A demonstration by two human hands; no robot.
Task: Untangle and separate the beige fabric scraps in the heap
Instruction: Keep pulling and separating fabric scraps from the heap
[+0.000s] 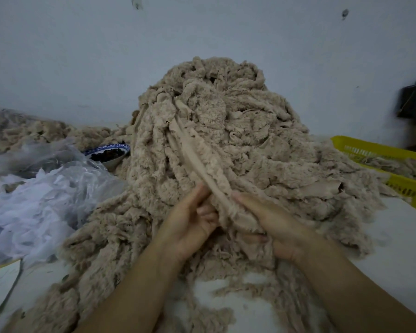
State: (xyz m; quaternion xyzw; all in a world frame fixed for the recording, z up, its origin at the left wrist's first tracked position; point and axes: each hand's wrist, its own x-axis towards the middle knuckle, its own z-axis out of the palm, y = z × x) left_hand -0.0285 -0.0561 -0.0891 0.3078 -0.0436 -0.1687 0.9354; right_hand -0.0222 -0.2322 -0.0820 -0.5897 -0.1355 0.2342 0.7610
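The left hand [192, 222] and right hand [274, 227] both grip the near end of one long strip [197, 159], whose upper end is buried in the heap [238, 111]. The heap stands tall and tangled toward the tabletop's [394, 255] far edge. A few scraps lie in the yellow basket [375, 150] at the right edge, so most of the work looks undone.

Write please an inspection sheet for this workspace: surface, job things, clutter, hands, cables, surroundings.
Surface: white tabletop, partly bare at front.
Job's things: large heap of beige fabric scraps; one long strip leads to the hands.
Clutter: clear plastic bags; blue-patterned bowl, dark contents; yellow basket with scraps.
Grippers: left hand and right hand grip the long strip.
Cables: grey cord-like line front left, unclear.
Surroundings: pale wall; dark bag hanging right.
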